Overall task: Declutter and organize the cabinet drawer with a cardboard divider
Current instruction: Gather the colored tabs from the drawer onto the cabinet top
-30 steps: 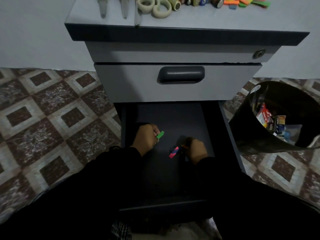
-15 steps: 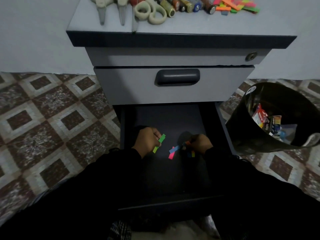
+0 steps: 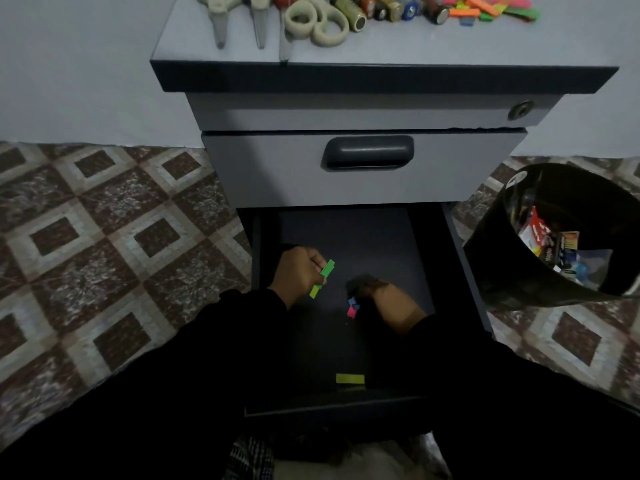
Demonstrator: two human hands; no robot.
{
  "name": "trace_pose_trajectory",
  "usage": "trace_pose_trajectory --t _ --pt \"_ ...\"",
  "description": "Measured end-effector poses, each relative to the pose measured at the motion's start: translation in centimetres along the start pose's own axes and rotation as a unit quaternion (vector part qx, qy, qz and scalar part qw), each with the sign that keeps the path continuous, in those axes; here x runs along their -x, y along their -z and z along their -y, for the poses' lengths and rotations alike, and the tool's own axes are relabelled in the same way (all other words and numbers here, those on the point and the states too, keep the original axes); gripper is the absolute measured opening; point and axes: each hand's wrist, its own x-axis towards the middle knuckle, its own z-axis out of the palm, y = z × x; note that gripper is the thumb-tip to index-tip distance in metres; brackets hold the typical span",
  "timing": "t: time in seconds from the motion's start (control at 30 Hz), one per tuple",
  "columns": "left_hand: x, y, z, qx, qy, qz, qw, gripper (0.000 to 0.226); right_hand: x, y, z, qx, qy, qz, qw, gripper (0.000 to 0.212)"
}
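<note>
Left hand [image 3: 301,273] is pinching green paper strips [image 3: 322,278]; right hand [image 3: 370,288] is gripping pink and blue strips [image 3: 352,307] inside the dim drawer [image 3: 346,237]. Loose strips risk slipping unnoticed.

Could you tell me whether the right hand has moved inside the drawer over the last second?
Yes. Judged against the drawer's right wall, the right hand has turned and reached toward the drawer's middle, with the pink and blue strips beneath it.
</note>
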Motion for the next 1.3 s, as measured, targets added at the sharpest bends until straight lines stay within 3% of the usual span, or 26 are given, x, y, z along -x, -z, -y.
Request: trace_pose_trajectory --t 0.23,0.3,0.37,0.43,0.63,0.77,1.17,1.3 --pt "0.1 0.0 0.1 -0.021 -0.004 0.019 1.000 0.027 -1.1 0.0 -0.2 0.090 0.007 -0.028 0.996 0.039" --pt "0.5 -0.5 0.0 -0.043 -0.007 0.065 0.997 0.028 -1.0 0.5 0.8 -0.014 -0.053 -0.039 0.998 0.038" --pt "1.0 -1.2 -0.2 -0.068 -0.009 0.126 0.990 0.030 -1.0 1.4 0.1 0.017 -0.047 -0.027 0.998 0.035" --pt "1.7 -2.4 -0.4 -0.115 -0.023 0.179 0.977 0.027 -0.5 2.2 -1.0 -0.033 -0.112 -0.013 0.993 0.032" --pt "4.0 -6.2 -0.1 -0.207 -0.073 0.251 0.943 0.020 0.3 4.0 -3.8 -0.116 -0.187 -0.088 0.972 0.023" --pt "5.0 -6.7 0.3 -0.281 -0.099 0.303 0.905 0.017 0.6 4.2 -4.2 -0.157 -0.190 -0.088 0.965 0.021" --pt "6.4 -7.8 1.2 -0.309 -0.133 0.243 0.910 0.016 0.6 4.3 -3.7 -0.157 -0.199 -0.074 0.964 0.024" --pt "5.2 -6.2 0.6 -0.257 -0.090 0.174 0.946 0.020 0.5 4.3 -3.6 -0.143 -0.189 -0.074 0.969 0.022"
